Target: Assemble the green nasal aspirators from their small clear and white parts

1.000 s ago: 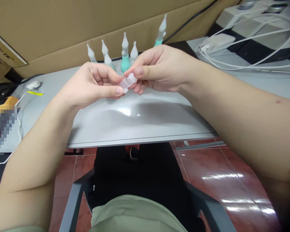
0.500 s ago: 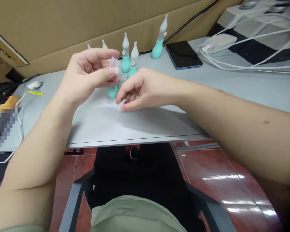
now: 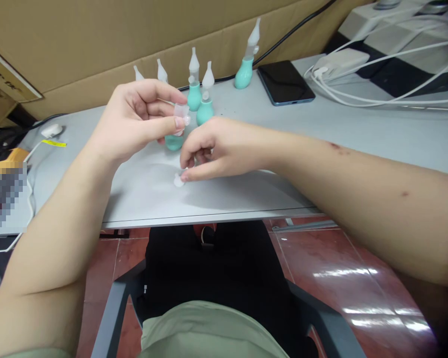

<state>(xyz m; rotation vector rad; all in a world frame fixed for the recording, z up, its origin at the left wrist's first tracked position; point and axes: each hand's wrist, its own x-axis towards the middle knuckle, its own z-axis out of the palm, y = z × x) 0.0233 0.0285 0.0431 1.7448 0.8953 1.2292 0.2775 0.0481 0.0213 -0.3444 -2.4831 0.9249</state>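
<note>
at centre the left hand (image 3: 132, 115) pinched a clear tube (image 3: 181, 111), left unjoined and apart from the white cap (image 3: 178, 181) by the half-curled right hand (image 3: 229, 149), whose grip was unclear, while tipped bulbs (image 3: 205, 114) looked finished on the table (image 3: 145, 194), upper centre.

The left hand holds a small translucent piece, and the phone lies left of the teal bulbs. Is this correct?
Not quite: the head view shows the phone lying right of the teal bulbs. The left hand does hold a small translucent piece.
</note>
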